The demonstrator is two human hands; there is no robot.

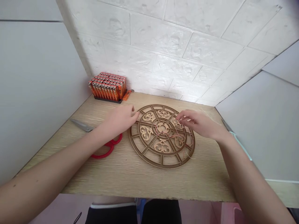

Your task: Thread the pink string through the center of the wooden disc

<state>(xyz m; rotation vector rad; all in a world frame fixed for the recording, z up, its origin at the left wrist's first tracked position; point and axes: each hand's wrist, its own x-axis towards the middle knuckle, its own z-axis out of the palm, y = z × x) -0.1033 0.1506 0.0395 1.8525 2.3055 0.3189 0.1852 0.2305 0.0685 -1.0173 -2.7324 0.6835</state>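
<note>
A round brown openwork wooden disc (143,148), cut with scroll patterns and spokes, lies on the table. My left hand (126,116) is at its upper left rim, fingers curled and the thumb against the edge. Over the disc's right side, my right hand (196,122) has its bent fingertips drawn together near a scroll cutout; whatever they pinch is too small to make out. Thin pink thread (176,136) runs across the disc's centre and right part, with pale loose strands near the lower right rim. Red-handled scissors (102,155) lie partly beneath my left forearm, blades pointing left.
A block of orange lighters (107,88) stands in a black tray at the back left, with one loose orange lighter (127,95) beside it. At the right wall lies a tool with a light-green handle (241,146). White panels flank the wooden table (149,183); a white brick-pattern wall closes the back.
</note>
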